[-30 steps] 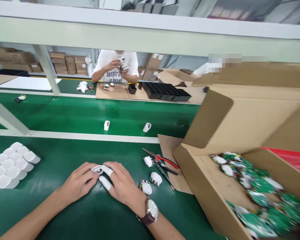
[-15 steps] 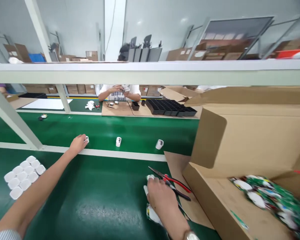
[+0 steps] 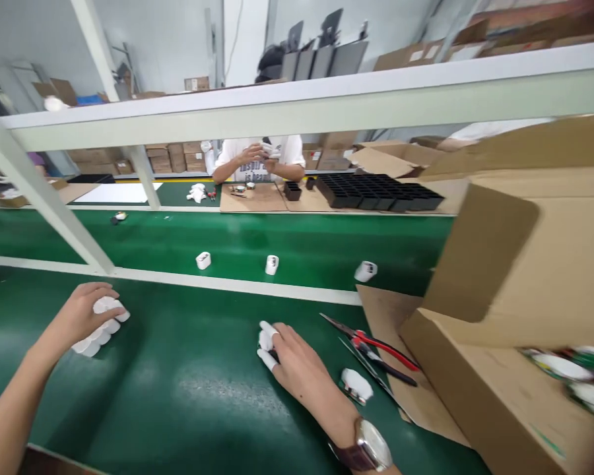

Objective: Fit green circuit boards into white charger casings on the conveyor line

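My left hand (image 3: pixel 86 309) is at a cluster of white rounded plastic cups (image 3: pixel 93 342) on the green bench, its fingers and thumb curved round one at the far end. My right hand (image 3: pixel 297 363), with white covers on two fingertips and a watch at the wrist, is closed on a small white-padded part (image 3: pixel 265 340) over the bench, mostly hidden by the fingers. Right of this hand lies a small circuit board with a white pad (image 3: pixel 357 384). Red-and-black long-nose pliers (image 3: pixel 366 343) lie beside it, partly over a thin metal tool (image 3: pixel 363 363).
Three white cups (image 3: pixel 203 260) with dark insides stand apart on the green belt beyond a pale rail (image 3: pixel 237 288). An open cardboard box (image 3: pixel 455 382) with circuit boards fills the right. A shelf beam (image 3: pixel 277 109) crosses above. A co-worker (image 3: pixel 262 161) sits opposite by black trays (image 3: pixel 376 191).
My left hand has left a white cup on the belt and come back to the cup cluster. My right hand has moved left with the padded part, away from the pliers. The view has shifted.
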The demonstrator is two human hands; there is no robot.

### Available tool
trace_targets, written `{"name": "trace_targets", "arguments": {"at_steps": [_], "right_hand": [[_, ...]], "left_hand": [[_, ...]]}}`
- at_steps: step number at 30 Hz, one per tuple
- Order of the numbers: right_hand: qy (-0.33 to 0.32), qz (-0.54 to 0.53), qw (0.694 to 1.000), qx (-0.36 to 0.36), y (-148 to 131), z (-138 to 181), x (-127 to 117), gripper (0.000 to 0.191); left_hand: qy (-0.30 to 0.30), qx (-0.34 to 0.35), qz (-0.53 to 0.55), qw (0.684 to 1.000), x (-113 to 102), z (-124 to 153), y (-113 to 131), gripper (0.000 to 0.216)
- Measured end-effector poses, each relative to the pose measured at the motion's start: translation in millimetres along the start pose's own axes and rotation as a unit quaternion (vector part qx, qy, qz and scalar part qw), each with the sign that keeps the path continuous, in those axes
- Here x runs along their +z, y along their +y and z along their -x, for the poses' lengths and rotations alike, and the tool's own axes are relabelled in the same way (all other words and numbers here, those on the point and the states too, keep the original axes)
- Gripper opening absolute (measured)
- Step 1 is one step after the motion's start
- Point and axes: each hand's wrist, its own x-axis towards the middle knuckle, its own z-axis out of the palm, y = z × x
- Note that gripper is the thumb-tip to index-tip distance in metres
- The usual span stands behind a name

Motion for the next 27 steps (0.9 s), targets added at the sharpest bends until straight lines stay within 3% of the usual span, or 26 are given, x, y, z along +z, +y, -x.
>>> {"name": "trace_targets", "arguments": {"at_steps": [5,10,13,15,19,21,24,26,27], "right_hand": [[-0.027,-0.029,0.999,-0.009,1.4,-1.7,9.8,0.013],[-0.055,-0.070,0.996,-0.001,-16.1,-0.4,-1.0,0.012],[-0.097,-0.093,0.991,0.025,-21.9,-0.1,-12.0,0.036],[-0.131,-0.126,0.983,0.002,-20.4,-0.8,-21.0,0.053],[-0.165,-0.171,0.968,-0.086,-18.2,-2.3,-32.2,0.045],[-0.176,-0.174,0.967,-0.064,-20.3,-2.0,-32.3,0.040],[-0.185,-0.163,0.969,-0.009,-21.5,0.2,-31.4,0.055],[-0.183,-0.176,0.967,-0.028,-18.9,1.5,-31.7,0.057],[-0.178,-0.183,0.966,-0.046,-17.1,1.9,-31.7,0.054]], "left_hand": [[-0.033,-0.003,-0.048,0.998,6.0,38.2,-0.5,0.047],[0.013,0.018,-0.064,0.998,25.4,31.2,11.5,0.033],[0.013,0.052,0.021,0.998,35.2,17.0,42.1,0.031],[-0.030,0.094,0.116,0.988,41.8,10.4,76.1,0.027],[-0.155,0.200,0.245,0.936,64.4,6.6,148.5,0.016],[-0.186,0.224,0.270,0.918,80.2,7.3,172.8,0.011],[-0.184,0.221,0.304,0.908,100.8,10.7,187.9,0.008],[-0.168,0.205,0.327,0.907,109.2,14.3,188.3,0.003],[-0.161,0.194,0.337,0.907,111.9,16.4,187.4,0.013]]}}
